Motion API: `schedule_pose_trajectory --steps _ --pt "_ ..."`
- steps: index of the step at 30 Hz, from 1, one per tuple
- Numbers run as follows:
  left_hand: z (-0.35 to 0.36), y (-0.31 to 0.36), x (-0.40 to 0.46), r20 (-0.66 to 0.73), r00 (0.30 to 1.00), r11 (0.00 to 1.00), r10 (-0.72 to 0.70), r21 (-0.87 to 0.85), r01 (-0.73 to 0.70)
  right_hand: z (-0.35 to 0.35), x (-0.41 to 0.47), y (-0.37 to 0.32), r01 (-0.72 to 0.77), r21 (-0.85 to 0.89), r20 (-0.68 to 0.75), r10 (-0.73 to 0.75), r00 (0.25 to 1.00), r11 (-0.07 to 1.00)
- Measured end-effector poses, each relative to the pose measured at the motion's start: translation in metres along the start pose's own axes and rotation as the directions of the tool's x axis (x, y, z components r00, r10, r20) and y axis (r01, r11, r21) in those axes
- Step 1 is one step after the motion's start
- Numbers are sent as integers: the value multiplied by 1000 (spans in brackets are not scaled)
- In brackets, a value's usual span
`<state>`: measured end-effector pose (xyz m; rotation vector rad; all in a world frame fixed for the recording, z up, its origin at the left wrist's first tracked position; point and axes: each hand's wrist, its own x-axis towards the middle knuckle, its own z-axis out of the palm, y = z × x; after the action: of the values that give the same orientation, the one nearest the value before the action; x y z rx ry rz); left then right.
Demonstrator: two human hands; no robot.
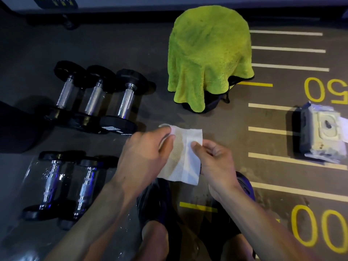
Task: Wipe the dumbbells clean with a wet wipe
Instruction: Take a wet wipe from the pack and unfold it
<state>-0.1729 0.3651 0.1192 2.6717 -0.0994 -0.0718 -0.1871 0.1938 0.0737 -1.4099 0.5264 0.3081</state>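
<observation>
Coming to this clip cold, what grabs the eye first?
The bright green fluffy towel draped over something at top centre. Next, the white wet wipe with a brown stain held between left hand and right hand, then black-ended chrome-handled dumbbells on the floor at left.

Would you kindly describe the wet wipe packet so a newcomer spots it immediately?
Start at the bright green fluffy towel draped over something on the dark floor. Look right, past the white painted floor stripes, to the grey soft-plastic wipe packet. Only it has an oval dispensing opening.
</observation>
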Motion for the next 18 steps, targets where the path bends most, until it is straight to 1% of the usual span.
schedule_pose_trajectory --steps 2,4,5,7,8,12,14,15,17,18 --pt "2 -3 1 4 1000 1000 -8 -4 8 0 3 3 8 -32 -8 -9 1000 999" --pt "6 -1 0 32 997 998 64 -22 -64 3 3 5 32 -41 26 -31 999 999" --pt "9 0 -1 68 995 997 79 -11 -78 5 2 6 45 -34 57 -43 997 998" --pt "16 -1 -4 141 988 996 57 54 -65 9 -1 4 43 -7 120 -42 992 999" --pt "22 -3 -4 117 991 994 71 73 -80 10 -2 3 29 14 136 -31 990 999" --pt "20 11 -10 42 988 989 149 -3 -149 11 -4 -1 -97 116 160 78 984 989" --pt "17 18 -12 58 990 990 130 -64 -126 12 -5 -1 -135 148 175 109 979 980" --pt "17 21 -11 95 989 992 110 -72 -104 12 -5 -2 -145 157 178 117 977 977" --pt "17 21 -9 216 974 997 71 -42 -63 12 -6 -3 -167 183 178 135 975 969" --pt "17 20 -9 264 961 996 83 1 -87 12 -6 -4 -180 205 176 144 974 962"
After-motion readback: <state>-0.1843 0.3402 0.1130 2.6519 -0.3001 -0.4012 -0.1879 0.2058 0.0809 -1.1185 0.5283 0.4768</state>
